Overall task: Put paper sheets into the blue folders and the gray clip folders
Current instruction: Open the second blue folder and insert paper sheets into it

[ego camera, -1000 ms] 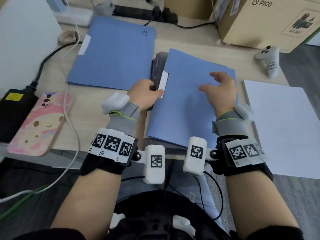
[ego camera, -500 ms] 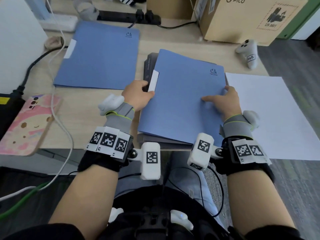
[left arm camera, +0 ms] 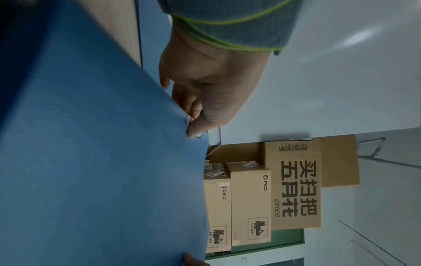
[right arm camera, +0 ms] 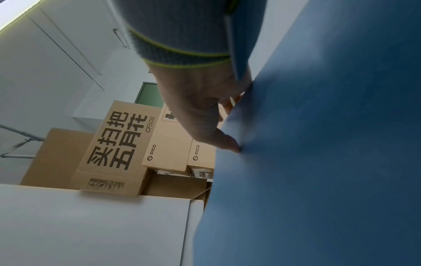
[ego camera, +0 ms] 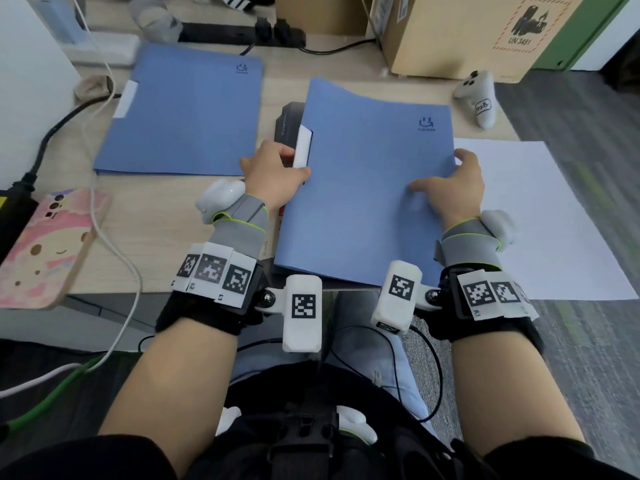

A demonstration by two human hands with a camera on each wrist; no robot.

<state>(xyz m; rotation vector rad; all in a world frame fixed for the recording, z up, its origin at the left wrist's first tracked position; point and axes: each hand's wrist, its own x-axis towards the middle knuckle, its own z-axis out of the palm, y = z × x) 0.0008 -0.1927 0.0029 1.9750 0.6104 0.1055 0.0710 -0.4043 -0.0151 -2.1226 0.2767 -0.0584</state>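
Observation:
A closed blue folder (ego camera: 363,188) lies in the middle of the table on a stack of dark gray clip folders (ego camera: 285,128). My left hand (ego camera: 273,171) pinches its left edge beside the white label tab (ego camera: 302,147); the left wrist view shows the thumb (left arm camera: 198,129) on that edge of the folder (left arm camera: 91,162). My right hand (ego camera: 453,181) holds the right edge, thumb on the cover and fingers curled over it. In the right wrist view the thumb (right arm camera: 225,142) presses the folder (right arm camera: 318,162). White paper sheets (ego camera: 540,220) lie just to the right. A second blue folder (ego camera: 187,112) lies at the back left.
A pink phone (ego camera: 45,247) and white and black cables (ego camera: 107,216) lie at the left. A white controller (ego camera: 479,98) and a cardboard box (ego camera: 467,32) stand at the back right, a power strip (ego camera: 242,32) behind. The paper sheets (right arm camera: 91,225) overhang the table's right side.
My right hand slid from the middle of the cover to the folder's right edge and took hold there. The left hand kept its hold on the left edge.

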